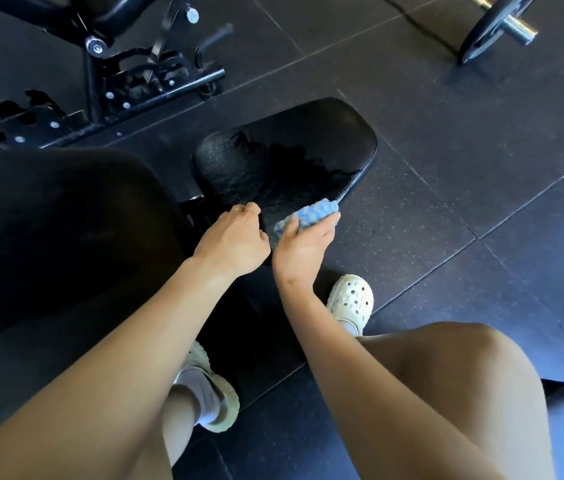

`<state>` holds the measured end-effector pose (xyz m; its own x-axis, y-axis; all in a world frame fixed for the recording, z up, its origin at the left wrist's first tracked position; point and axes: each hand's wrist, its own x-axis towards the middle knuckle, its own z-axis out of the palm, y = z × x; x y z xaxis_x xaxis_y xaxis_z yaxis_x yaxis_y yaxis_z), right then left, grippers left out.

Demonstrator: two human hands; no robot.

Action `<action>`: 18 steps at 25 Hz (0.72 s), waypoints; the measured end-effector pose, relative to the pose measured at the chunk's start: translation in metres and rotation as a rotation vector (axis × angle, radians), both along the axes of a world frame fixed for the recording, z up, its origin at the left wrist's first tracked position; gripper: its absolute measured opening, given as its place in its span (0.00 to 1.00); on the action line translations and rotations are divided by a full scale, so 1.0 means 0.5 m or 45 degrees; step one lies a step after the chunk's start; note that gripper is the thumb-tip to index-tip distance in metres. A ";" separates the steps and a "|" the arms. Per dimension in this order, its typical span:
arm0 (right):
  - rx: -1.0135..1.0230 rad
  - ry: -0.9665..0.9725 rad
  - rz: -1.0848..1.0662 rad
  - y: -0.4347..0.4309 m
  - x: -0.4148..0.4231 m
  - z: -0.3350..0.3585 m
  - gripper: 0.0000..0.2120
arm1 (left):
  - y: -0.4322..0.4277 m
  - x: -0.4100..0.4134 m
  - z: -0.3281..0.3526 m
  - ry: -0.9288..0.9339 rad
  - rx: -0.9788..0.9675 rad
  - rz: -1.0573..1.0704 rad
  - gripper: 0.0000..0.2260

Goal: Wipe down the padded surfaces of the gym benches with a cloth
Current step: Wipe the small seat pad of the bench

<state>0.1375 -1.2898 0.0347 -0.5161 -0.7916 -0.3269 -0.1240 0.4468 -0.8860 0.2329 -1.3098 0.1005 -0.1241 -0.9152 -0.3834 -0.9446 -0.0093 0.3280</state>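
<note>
Nearest the camera two pale clogs (351,299) are planted on the dark rubber floor (447,202), and both bare forearms are stretched forward and down to the near end of a bench. The right hand (303,251) is closed round a bunched blue-and-white cloth (311,216), thumb laid over it and fingers curled beneath. The cloth is held against the near right edge of the small seat pad (325,143) — at the rim rather than on the top face. The left hand (235,237) is set just beside it at the pad's near left corner, knuckles up and fingers curled; whether the edge is gripped or merely leaned on cannot be told. A dark wet sheen is spread over the middle and right of the seat pad, so that part is judged wiped, while its left portion looks matte and dry. On the large back pad (66,220) to the left no damp trace can be made out, so it is judged left to do — though the light there is too dim for certainty. Farther off, a second bench (118,64) is seen mostly by its black frame, its padding barely in view and presumably not yet reached, and a barbell (502,26) lies on the floor well apart at the far right.
</note>
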 end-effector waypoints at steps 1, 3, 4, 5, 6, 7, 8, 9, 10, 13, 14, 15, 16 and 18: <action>0.031 -0.078 -0.077 -0.020 -0.015 0.001 0.31 | 0.001 0.001 -0.001 -0.009 -0.010 0.002 0.20; 0.147 -0.303 -0.267 -0.087 -0.078 0.018 0.21 | 0.002 0.000 -0.002 -0.002 -0.019 -0.007 0.20; 0.214 -0.451 -0.333 -0.119 -0.119 0.021 0.18 | 0.002 0.002 -0.002 0.008 -0.022 -0.008 0.20; 0.244 -0.609 -0.394 -0.139 -0.150 0.028 0.15 | 0.001 0.003 -0.002 0.014 -0.033 -0.004 0.20; 0.209 -0.759 -0.483 -0.143 -0.166 0.035 0.14 | -0.002 0.004 -0.001 0.016 -0.047 0.005 0.20; 0.144 -0.941 -0.557 -0.131 -0.169 0.044 0.14 | -0.003 0.003 -0.001 0.012 -0.056 0.012 0.20; 0.102 -1.070 -0.579 -0.113 -0.162 0.048 0.15 | -0.005 -0.001 0.000 0.004 -0.064 0.018 0.19; 0.116 -1.141 -0.576 -0.088 -0.145 0.051 0.16 | -0.007 -0.004 0.002 -0.006 -0.073 0.023 0.19; 0.183 -1.140 -0.566 -0.061 -0.121 0.042 0.16 | -0.008 -0.007 0.003 -0.015 -0.083 0.030 0.18; 0.467 -1.128 -0.405 0.014 -0.048 -0.005 0.15 | -0.007 -0.005 0.001 -0.015 -0.093 0.042 0.17; 0.438 -1.130 -0.409 0.018 -0.040 -0.014 0.12 | -0.006 -0.001 0.001 -0.008 -0.090 0.043 0.17; 0.351 -1.146 -0.470 0.007 -0.045 -0.015 0.09 | -0.004 0.003 0.001 0.004 -0.083 0.045 0.18; 0.241 -1.162 -0.508 -0.012 -0.058 -0.014 0.06 | -0.003 0.006 0.001 0.019 -0.071 0.049 0.18; 0.157 -1.046 -0.484 -0.053 -0.095 0.017 0.12 | -0.001 0.011 0.001 0.053 -0.036 0.057 0.19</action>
<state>0.0899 -1.3163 0.0432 -0.3025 -0.5511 -0.7777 0.6998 0.4256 -0.5737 0.2385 -1.3105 0.1012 -0.0978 -0.9306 -0.3528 -0.9291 -0.0417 0.3674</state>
